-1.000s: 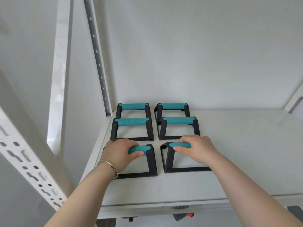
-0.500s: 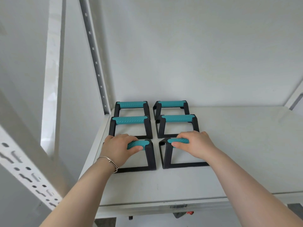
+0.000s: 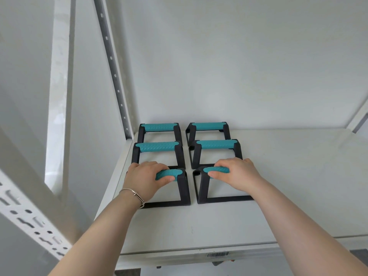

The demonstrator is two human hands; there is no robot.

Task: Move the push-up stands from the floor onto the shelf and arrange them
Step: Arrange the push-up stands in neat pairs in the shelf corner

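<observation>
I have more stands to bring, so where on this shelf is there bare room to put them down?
The shelf is bare to the right of the six stands, out to its right edge, and in front of the two front stands held by the left hand and right hand. The back-left corner is crowded.

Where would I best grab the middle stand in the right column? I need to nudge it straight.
Take the middle right stand by its teal grip, coming down from above. The bar lies level across the top of the black frame, clear all round, while neighbouring stands crowd the base front and back.
</observation>
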